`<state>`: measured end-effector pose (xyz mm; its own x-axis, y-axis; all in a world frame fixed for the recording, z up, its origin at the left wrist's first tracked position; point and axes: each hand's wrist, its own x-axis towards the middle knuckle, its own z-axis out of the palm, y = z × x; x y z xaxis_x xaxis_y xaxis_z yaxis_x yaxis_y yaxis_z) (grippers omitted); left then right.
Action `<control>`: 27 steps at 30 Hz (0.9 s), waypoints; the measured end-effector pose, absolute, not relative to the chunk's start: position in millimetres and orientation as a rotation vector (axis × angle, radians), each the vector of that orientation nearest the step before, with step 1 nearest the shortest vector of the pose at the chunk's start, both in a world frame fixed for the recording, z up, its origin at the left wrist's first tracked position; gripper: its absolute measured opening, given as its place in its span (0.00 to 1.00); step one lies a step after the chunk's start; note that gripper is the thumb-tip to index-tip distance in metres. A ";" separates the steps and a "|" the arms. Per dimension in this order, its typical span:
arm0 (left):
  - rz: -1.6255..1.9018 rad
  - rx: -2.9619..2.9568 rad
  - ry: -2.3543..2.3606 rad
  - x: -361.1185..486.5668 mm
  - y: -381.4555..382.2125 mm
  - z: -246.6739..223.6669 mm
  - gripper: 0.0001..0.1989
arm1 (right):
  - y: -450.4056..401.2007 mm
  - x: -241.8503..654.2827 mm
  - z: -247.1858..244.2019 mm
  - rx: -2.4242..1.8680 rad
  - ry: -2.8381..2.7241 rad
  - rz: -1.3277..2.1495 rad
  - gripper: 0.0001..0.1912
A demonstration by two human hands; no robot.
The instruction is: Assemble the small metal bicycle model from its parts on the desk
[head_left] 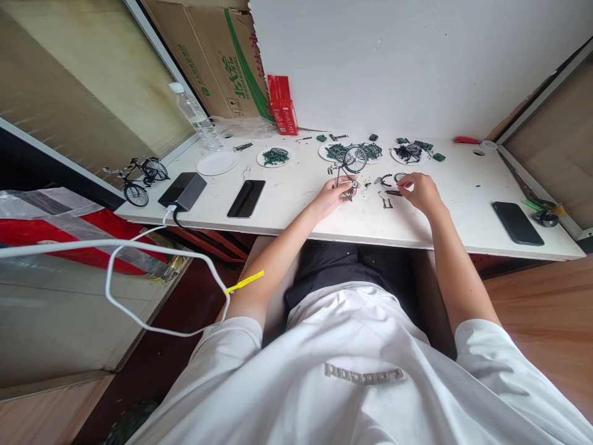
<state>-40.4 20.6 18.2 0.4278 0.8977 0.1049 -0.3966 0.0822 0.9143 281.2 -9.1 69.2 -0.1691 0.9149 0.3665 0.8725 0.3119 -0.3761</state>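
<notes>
Part-built bicycle (351, 164), black miniature, one spoked wheel at its far end: gripped in the fingers of left hand (340, 189), raised above white table (296, 210). Landmark for all entries below.

Right hand (419, 191): to the right of the part-built bicycle, palm down, thumb and fingertips drawn together just beside a small spoked wheel (399, 177); cannot tell if grasping a part.

Close at right of the part-built bicycle: curved black piece (386, 180), thin black piece (393, 193), small forked parts (385, 203).

Directly behind it: large plate (321, 152) of dark green parts.

Behind and right: plate of black parts (393, 154), green pieces (439, 157) alongside; farther out, red-handled item (466, 139).

Behind and left: smaller plate (260, 157) of green parts; red box (283, 111), upright; clear bottle (197, 117), white-capped.

Left of it: dark phone (246, 198), lying flat; white plate (217, 164); black block (183, 191) with cables plugged in; at far left, complete miniature bicycle (147, 179), two-wheeled, upright.

Well to the right of it: second phone (517, 223), black, lying flat.
</notes>
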 end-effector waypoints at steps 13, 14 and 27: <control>1.046 1.094 0.590 -39.7 18.3 20.1 0.23 | -11.2 276.4 68.8 -1.464 -1.998 0.355 0.08; 1.045 1.092 0.592 -39.4 17.9 20.6 0.23 | -10.4 278.2 68.0 -1.499 -2.004 0.375 0.09; 1.046 1.084 0.628 -37.3 13.6 25.3 0.21 | 9.0 305.3 49.1 -1.829 -2.048 0.261 0.21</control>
<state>-37.3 13.6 25.3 0.4072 0.9108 0.0681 -0.3685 0.0956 0.9247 305.3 9.0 49.1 -0.0799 0.9843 0.1571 0.9134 0.1354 -0.3838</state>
